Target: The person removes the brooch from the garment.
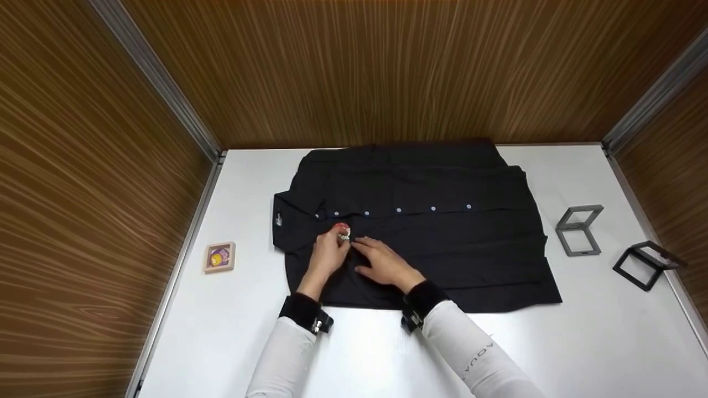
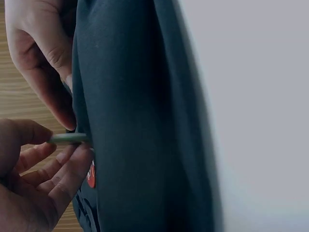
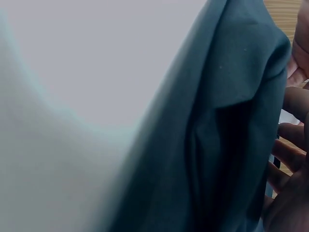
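black shirt (image 1: 442,251) lies spread on the white table (image 1: 365,354), collar (image 1: 290,229) toward nine o'clock. over its chest, the left hand (image 1: 328,253) pinches a thin green-edged piece (image 2: 70,138) near a red piece (image 2: 91,176); the right hand (image 1: 388,266), at three o'clock of it, rests fingers outstretched on the black shirt.

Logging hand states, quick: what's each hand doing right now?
Left hand: closed, pinching a thin greenish object.
Right hand: open, resting on the black shirt.
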{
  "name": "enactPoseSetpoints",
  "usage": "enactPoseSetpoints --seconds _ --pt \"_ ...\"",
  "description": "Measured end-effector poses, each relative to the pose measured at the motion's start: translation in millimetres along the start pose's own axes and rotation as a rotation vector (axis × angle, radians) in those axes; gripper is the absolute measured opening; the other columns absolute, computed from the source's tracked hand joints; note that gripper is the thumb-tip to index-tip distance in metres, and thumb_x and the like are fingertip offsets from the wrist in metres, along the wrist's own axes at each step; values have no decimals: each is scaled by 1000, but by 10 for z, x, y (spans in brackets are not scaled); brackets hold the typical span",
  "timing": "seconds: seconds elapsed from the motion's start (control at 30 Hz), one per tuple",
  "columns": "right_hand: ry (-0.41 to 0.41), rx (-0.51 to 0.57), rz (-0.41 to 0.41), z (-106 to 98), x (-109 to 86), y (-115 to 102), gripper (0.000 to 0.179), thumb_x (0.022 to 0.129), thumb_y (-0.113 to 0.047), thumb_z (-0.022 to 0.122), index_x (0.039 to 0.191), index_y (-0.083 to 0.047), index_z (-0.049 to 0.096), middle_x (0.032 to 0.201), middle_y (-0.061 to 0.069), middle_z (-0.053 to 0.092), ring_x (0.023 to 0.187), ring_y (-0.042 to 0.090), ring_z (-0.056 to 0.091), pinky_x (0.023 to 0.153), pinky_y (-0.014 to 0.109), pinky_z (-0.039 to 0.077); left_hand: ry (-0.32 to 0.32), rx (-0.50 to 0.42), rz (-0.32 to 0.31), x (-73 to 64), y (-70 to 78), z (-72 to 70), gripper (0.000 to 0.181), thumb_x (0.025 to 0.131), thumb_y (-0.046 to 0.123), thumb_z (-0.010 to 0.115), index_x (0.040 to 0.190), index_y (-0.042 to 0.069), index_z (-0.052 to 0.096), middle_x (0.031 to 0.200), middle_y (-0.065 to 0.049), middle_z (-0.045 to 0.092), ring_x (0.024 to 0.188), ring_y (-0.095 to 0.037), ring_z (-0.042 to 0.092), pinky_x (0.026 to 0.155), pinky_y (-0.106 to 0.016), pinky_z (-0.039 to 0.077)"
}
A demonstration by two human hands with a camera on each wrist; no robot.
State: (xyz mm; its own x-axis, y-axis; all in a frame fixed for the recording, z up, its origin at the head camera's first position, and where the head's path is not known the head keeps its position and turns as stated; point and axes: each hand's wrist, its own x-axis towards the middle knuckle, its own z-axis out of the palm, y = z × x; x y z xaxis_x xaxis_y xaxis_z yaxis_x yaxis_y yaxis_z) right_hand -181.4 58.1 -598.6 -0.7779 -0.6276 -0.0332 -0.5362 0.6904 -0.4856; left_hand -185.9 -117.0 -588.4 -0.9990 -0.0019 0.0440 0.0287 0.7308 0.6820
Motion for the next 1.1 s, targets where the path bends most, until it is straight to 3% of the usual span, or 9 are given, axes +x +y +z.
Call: enactPoseSetpoints --seconds 0.3,0.63,0.87,1.1 --pt "7 11 8 11 -12 -18 58 95 -29 66 145 -7 47 151 11 41 139 28 35 114 43 28 16 -318 -135 5 -48 -28 20 86 0 64 105 -2 68 81 -7 69 69 -18 68 60 -28 57" --pt "0 -2 18 11 5 -40 59 95 -31 65 146 -9 46 151 10 40 141 26 33 114 44 25 -32 -582 -282 -39 -123 -33 26 89 -5 62 115 -8 63 88 -16 68 72 -24 69 64 -32 58" --pt "-3 5 20 32 32 -69 58 96 -35 63 146 -10 46 151 12 39 141 28 33 115 45 24 -26 -677 -351 -48 -198 -50 26 88 -8 59 114 -10 62 88 -20 67 67 -23 69 64 -33 59" --pt "28 -38 -7 109 63 -86 58 98 -41 58 145 -9 48 150 14 41 140 32 33 114 49 24 -21 -659 -395 -60 -247 -33 27 88 -9 57 114 -10 62 85 -17 65 66 -22 67 63 -32 58"
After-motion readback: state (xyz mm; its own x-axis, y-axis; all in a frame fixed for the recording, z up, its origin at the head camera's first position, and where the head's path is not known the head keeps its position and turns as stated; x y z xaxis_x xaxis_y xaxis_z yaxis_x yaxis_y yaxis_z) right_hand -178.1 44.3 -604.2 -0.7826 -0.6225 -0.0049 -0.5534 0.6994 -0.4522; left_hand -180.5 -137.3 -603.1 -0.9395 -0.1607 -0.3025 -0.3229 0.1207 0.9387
